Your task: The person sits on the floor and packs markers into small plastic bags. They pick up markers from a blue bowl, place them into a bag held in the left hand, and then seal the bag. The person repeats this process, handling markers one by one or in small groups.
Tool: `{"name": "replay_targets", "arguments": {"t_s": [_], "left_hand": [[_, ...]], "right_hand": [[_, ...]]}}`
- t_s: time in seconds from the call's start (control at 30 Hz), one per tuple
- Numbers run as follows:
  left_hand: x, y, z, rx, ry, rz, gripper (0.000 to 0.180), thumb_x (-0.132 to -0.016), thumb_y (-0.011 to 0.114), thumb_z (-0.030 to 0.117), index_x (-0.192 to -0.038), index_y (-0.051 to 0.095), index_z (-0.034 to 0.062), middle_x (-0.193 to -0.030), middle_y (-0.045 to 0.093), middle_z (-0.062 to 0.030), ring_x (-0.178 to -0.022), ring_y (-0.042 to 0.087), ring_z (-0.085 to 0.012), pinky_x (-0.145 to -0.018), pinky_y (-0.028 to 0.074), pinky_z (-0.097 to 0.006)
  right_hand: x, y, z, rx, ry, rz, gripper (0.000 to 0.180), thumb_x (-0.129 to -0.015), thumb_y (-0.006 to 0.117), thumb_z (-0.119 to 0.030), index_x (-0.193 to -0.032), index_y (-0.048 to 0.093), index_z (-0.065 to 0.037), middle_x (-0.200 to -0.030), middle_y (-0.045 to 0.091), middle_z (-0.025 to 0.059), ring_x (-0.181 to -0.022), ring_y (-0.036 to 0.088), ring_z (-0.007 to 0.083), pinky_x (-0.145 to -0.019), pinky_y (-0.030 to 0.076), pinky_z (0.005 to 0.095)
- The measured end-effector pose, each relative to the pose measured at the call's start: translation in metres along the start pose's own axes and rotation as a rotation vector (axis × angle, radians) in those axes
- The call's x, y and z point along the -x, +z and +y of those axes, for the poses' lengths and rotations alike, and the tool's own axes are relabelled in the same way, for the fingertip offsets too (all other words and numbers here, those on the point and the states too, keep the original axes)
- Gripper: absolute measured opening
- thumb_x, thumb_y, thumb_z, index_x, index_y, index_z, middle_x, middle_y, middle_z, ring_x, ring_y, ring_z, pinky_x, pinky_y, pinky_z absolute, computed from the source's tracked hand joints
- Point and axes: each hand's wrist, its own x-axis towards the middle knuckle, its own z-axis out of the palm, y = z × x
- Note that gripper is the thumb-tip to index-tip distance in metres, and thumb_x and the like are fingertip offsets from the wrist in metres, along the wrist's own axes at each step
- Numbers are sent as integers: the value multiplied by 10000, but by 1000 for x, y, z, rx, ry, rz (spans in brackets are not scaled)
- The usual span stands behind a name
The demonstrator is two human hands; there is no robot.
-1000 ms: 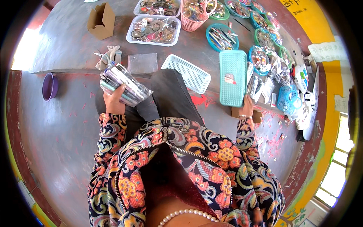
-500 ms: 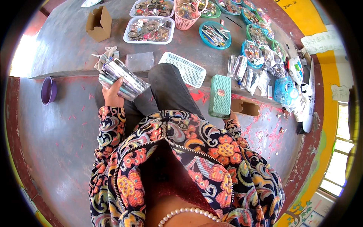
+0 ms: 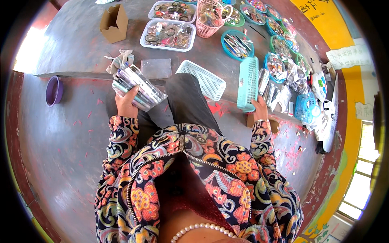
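Note:
My left hand (image 3: 126, 104) is closed round a clear plastic bag of pens (image 3: 142, 88), held tilted above my left leg. My right hand (image 3: 260, 109) grips the near end of a teal plastic basket (image 3: 248, 85), fingers partly behind it. The basket is turned up on its side, its long latticed wall facing left. Between the two hands, a white latticed basket (image 3: 217, 92) rests on the raised surface beyond my knee. A flat clear plastic sleeve (image 3: 156, 68) lies left of it, and a crumpled grey cloth (image 3: 120, 60) is just past the pens.
Two white trays (image 3: 187, 49) of hair ties, a pink basket (image 3: 208, 30) and a blue basket (image 3: 252, 52) of pens stand at the back. A cardboard box (image 3: 114, 24) is far left, a purple basin (image 3: 54, 91) left. Bagged goods (image 3: 272, 95) crowd the right.
My right hand has lifted the teal basket away from me and to the right, tipping it onto its side. My left hand keeps hold of the bag of pens. The whole view has shifted slightly.

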Motion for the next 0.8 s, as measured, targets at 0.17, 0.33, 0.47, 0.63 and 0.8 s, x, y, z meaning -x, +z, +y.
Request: {"name": "replay_targets", "arguments": {"t_s": [0.17,0.33,0.47,0.63,0.8], "left_hand": [[-4,0,-2,-16,-16,-3,405,-725,601,-32,-1111,486,10,-992,574,-59,-909,566,-179,-805,448,-320],[-5,0,-2,-44,-52,13,389,-727,587,-29,-1105,497,0,-985,584,-67,-897,572,-188,-803,451,-327],[1,18,10,-58,-59,5,387,-721,584,-30,-1099,502,-7,-975,592,-73,-872,583,-188,-784,458,-326],[-2,6,4,-105,-80,44,360,-716,586,-31,-1070,524,-7,-968,597,-65,-874,582,-175,-779,454,-314],[-2,11,6,-123,-85,23,351,-719,591,-17,-1064,524,-6,-967,595,-58,-876,576,-170,-787,447,-307]], "right_hand": [[-58,47,-21,1595,-470,-53,227,-780,484,-100,-984,574,-140,-723,621,126,-726,617,247,-697,417,388],[-108,87,-5,1684,-281,-137,206,-802,488,-156,-997,552,-173,-730,637,115,-723,619,283,-691,393,441],[-137,102,19,1656,-173,-75,231,-808,459,-142,-1017,552,-170,-733,645,108,-720,627,281,-697,394,438],[-156,100,47,1641,-159,-1,262,-809,430,-152,-1039,555,-167,-750,656,103,-738,633,283,-698,398,436],[-158,90,78,1438,-139,-67,346,-800,446,-131,-1141,503,-121,-996,606,146,-931,584,295,-809,419,439]]}}
